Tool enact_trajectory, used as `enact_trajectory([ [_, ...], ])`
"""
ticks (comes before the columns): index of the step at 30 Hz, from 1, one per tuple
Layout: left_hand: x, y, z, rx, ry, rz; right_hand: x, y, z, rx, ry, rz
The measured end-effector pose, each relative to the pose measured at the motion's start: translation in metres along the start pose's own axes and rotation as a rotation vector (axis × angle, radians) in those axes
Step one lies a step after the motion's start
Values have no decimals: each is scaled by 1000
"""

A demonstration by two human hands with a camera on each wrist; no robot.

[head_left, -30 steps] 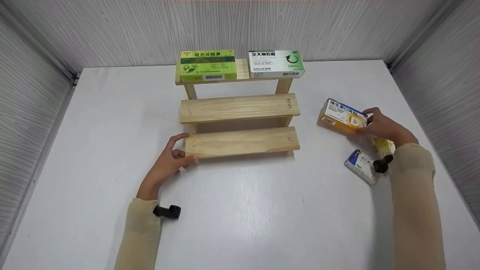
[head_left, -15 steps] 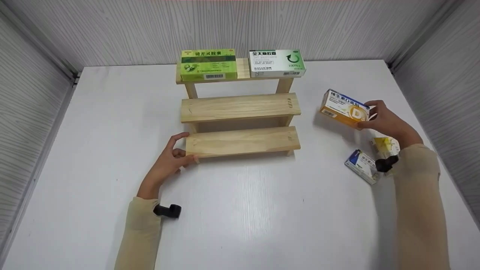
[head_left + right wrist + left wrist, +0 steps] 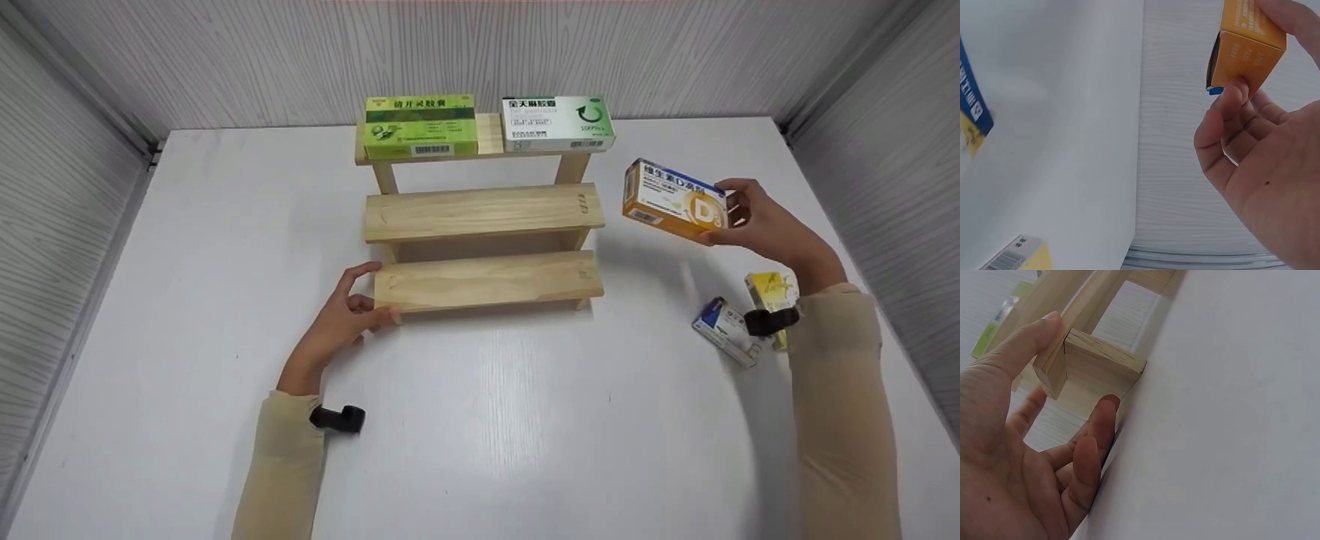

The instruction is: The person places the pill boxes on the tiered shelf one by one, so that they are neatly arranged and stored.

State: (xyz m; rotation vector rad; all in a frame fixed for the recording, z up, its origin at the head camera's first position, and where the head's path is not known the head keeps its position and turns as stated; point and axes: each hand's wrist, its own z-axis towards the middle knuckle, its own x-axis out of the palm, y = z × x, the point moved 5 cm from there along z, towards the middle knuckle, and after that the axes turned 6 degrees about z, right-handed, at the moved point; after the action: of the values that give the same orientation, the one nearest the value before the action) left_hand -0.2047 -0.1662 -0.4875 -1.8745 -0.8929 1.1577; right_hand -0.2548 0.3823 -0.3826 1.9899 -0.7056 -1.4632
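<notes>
A three-step wooden rack [image 3: 487,281] stands on the white table. My left hand [image 3: 334,326] grips the left end of its lowest step, the thumb on the front edge and a finger at the back; the left wrist view shows the thumb on the board [image 3: 1053,368]. To the right of the rack, my right hand [image 3: 765,229] holds an orange and white box [image 3: 671,201] by its right end, tilted and raised off the table. In the right wrist view fingertips touch the orange end of the box [image 3: 1247,62].
On the top step lie a green box [image 3: 420,131] and a white-green box [image 3: 555,124], side by side with a gap. A blue-white box [image 3: 724,330] and a yellow box [image 3: 769,289], partly hidden by the wrist camera, lie on the table [image 3: 510,442] at the right.
The orange and white box has risen off the table in my right hand and moved back, lately a little left toward the rack. My left hand keeps its place on the lowest step.
</notes>
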Motion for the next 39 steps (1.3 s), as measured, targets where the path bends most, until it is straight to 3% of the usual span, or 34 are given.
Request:
enact_trajectory([
  [13,2,2,2,-9,4,-4,31,48,13,-124,93,1],
  [25,0,1,1,1,4,6,58,93,29,-126,174,-56],
  [39,-1,0,0,18,6,-1,70,113,42,-110,201,-88],
])
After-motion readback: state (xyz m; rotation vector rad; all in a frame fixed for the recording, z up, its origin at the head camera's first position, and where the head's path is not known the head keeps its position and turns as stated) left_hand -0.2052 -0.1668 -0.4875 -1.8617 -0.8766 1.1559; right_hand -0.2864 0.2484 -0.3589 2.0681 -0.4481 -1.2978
